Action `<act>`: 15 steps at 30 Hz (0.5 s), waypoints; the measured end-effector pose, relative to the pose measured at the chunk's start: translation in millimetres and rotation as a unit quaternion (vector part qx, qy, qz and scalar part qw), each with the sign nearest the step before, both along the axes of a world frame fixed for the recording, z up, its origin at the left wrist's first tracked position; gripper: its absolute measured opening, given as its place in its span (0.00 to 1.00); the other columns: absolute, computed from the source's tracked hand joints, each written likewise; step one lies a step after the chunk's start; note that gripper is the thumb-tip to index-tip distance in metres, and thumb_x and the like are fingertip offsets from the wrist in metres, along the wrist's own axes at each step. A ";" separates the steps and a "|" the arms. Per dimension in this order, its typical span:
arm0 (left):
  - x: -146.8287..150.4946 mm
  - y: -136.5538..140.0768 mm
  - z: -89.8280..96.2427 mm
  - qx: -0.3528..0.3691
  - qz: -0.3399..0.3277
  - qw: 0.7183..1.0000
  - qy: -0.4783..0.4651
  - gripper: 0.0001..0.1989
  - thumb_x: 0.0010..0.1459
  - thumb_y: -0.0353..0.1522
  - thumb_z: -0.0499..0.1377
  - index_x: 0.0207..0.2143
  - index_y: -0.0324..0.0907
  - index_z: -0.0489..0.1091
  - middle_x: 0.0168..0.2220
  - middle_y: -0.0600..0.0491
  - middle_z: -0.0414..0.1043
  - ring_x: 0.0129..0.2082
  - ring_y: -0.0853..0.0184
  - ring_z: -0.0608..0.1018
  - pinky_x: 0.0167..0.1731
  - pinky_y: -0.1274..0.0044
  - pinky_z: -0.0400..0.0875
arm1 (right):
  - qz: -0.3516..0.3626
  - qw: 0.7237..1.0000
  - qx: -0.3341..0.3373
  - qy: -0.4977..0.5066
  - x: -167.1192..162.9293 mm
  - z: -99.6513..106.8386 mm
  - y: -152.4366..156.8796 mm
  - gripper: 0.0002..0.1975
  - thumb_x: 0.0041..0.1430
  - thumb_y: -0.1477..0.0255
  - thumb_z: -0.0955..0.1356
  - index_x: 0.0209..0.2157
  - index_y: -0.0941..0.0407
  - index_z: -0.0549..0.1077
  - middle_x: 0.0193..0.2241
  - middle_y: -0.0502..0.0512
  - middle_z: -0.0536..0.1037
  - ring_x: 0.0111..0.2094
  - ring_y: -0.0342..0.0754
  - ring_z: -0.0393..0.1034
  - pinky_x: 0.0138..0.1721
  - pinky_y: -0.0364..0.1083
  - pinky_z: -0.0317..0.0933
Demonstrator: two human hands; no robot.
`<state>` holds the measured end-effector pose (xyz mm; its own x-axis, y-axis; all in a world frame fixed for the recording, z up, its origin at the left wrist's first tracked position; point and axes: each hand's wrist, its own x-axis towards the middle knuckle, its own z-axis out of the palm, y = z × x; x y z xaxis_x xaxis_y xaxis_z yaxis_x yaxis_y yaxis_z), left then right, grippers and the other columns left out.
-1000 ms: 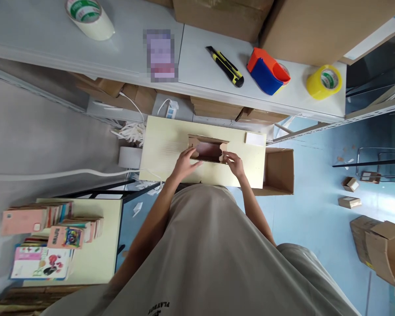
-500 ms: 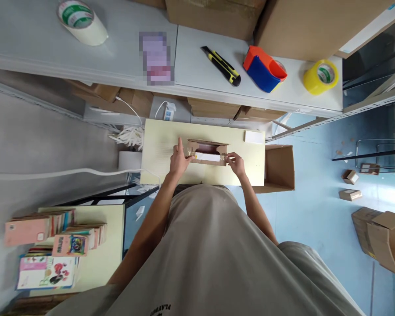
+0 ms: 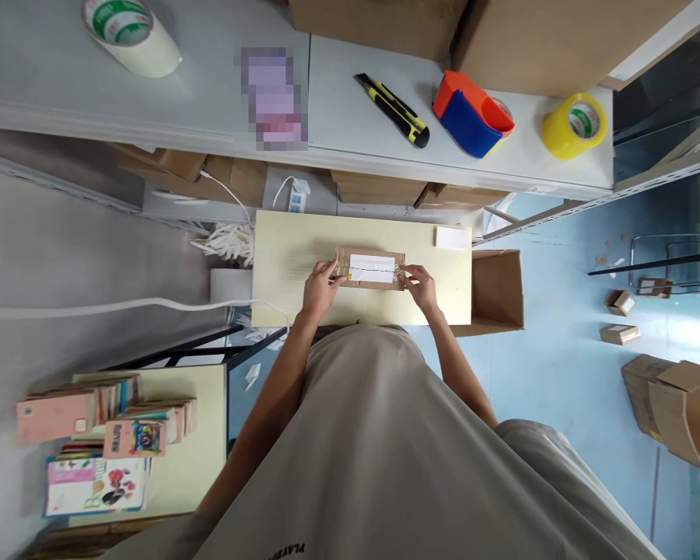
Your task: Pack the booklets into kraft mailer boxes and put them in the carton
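Note:
A small brown cardboard box [image 3: 376, 285] lies on the pale yellow tabletop [image 3: 292, 241] in front of me. Its top flaps are folded down, and a white label [image 3: 372, 268] covers most of the top with a dark seam line across it. Clear tape shows at both ends. My left hand [image 3: 321, 289] grips the left end between thumb and fingers. At the opposite end, my right hand [image 3: 422, 290] pinches the box edge and tape. Toward the right rear of the table lies a small white box-like item [image 3: 451, 237].
Across the grey shelf [image 3: 338, 117] beyond the table are a utility knife [image 3: 393, 110], a red-and-blue tape dispenser [image 3: 471, 113], yellow tape [image 3: 574, 127] and a white-sided tape roll [image 3: 133, 36]. An open carton [image 3: 498, 292] stands right of the table; books [image 3: 96, 484] are stacked lower left.
The box's opening, visible earlier, is now covered by the labelled flap. My left index finger, stretched away before, has come down onto the box's left end. My right hand stays at the right end.

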<state>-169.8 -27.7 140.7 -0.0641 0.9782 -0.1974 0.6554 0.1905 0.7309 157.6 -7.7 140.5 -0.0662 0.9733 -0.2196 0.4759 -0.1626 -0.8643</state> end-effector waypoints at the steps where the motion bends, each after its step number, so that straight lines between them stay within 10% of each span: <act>1: -0.3 0.1 -1.3 0.003 0.003 1.000 -0.006 0.27 0.69 0.32 0.69 0.70 0.48 0.78 0.61 0.43 0.80 0.48 0.58 0.87 0.60 0.65 0.83 | -0.008 1.000 -0.005 0.017 0.3 -2.4 -0.9 0.27 0.69 0.46 0.72 0.54 0.51 0.87 0.58 0.60 0.81 0.42 0.51 0.83 0.46 0.56 0.86; 15: -5.7 10.6 -29.5 0.009 0.066 0.992 -0.104 0.20 0.69 0.33 0.67 0.61 0.42 0.83 0.58 0.46 0.82 0.44 0.65 0.87 0.54 0.71 0.85 | -0.075 0.985 -0.083 0.132 2.4 -29.1 17.5 0.36 0.53 0.38 0.78 0.49 0.54 0.90 0.57 0.60 0.82 0.38 0.46 0.80 0.37 0.50 0.87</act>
